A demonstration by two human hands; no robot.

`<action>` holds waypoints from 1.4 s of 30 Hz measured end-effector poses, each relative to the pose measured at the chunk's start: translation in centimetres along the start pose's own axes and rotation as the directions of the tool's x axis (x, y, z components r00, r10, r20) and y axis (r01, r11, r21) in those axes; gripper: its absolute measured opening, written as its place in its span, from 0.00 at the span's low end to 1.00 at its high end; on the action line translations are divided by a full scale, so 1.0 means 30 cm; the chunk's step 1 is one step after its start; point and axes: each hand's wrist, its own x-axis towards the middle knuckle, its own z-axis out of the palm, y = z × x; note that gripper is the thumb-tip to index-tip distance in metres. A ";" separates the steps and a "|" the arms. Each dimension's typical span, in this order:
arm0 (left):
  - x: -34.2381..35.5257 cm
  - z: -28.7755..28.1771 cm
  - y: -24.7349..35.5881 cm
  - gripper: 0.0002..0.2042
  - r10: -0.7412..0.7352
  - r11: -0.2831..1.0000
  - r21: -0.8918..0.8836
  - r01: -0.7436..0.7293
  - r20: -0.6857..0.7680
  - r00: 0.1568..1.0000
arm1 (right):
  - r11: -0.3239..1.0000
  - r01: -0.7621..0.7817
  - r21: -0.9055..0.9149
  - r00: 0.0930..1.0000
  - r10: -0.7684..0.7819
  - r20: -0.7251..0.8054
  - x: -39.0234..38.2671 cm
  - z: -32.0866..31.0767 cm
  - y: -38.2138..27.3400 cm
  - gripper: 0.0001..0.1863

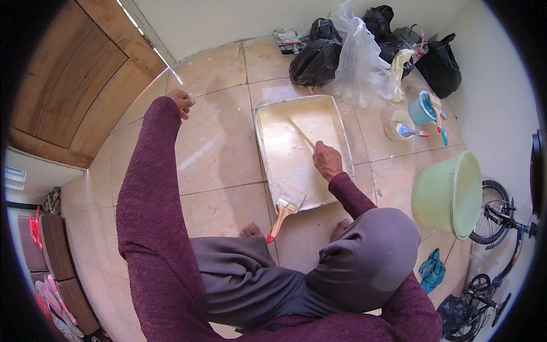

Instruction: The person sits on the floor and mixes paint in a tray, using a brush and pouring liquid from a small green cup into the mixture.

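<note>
- Our right hand [327, 161] is closed around a thin stick [301, 134] dipped in the cream paint of the rectangular tray [342, 122] on the tiled floor [213, 137].
- The stick's long axis runs diagonally, its far tip pointing up-left into the tray, away from us.
- Our left hand [182, 101] is raised toward the wall, fingers loosely curled, holding nothing.
- We judge that brisk stirring could slop paint over the rim.
- The brush [286, 210] propped on the tray's near edge could get knocked off.
</note>
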 end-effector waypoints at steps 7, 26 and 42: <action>0.004 0.004 0.005 0.17 0.013 1.000 -0.001 -0.013 0.004 1.000 | 0.995 -0.100 -0.010 0.991 0.099 -0.087 -0.038 -0.084 0.070 0.05; -0.004 0.010 0.019 0.19 -0.004 1.000 0.008 0.004 0.016 1.000 | 0.998 -0.063 0.002 0.995 0.062 -0.076 -0.039 -0.021 0.065 0.06; 0.009 0.010 -0.001 0.20 0.005 1.000 0.031 -0.004 -0.021 1.000 | 0.999 -0.049 -0.001 0.998 0.050 0.039 -0.141 -0.112 0.115 0.05</action>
